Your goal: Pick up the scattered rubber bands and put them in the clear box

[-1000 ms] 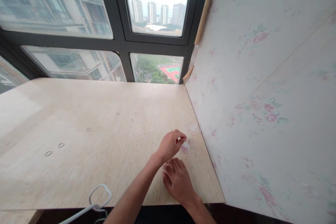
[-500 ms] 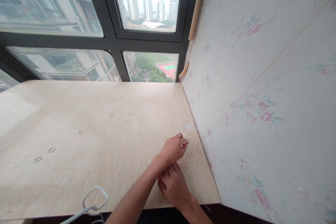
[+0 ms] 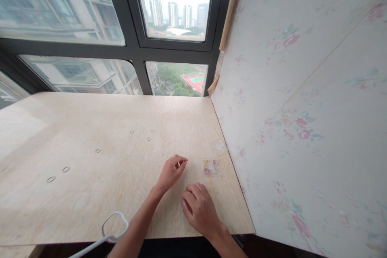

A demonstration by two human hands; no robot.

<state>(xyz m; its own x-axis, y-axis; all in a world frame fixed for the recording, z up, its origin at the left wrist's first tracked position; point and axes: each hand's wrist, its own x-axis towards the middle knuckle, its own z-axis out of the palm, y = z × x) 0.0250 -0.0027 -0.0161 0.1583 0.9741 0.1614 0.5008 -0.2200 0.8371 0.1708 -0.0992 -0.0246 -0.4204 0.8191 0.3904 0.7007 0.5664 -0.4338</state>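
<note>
A small clear compartment box (image 3: 211, 167) with yellow, pink and red rings lies on the tabletop (image 3: 117, 193) near the wall. Just left of it, my left hand (image 3: 171, 172) is raised with thumb and fingers pinched; whatever sits between the tips is too small to make out. A ring circles one of its fingers. My right hand (image 3: 199, 209) rests at the table's front edge, below the box, its fingers curled down and together. Its palm side is hidden. Behind the box, a clear plastic lid (image 3: 219, 147) lies against the wall.
Several thin rings lie spread on the tabletop, among them a ring (image 3: 51, 179) at the left and a ring (image 3: 148, 139) farther back. A white cable loop (image 3: 115, 225) hangs at the front edge. The floral wall (image 3: 281, 137) bounds the right, a window (image 3: 178, 46) the back.
My left hand has moved left, off the compartment box, which now shows with its coloured rings. My right hand has stayed almost in place. The whole view has shifted slightly.
</note>
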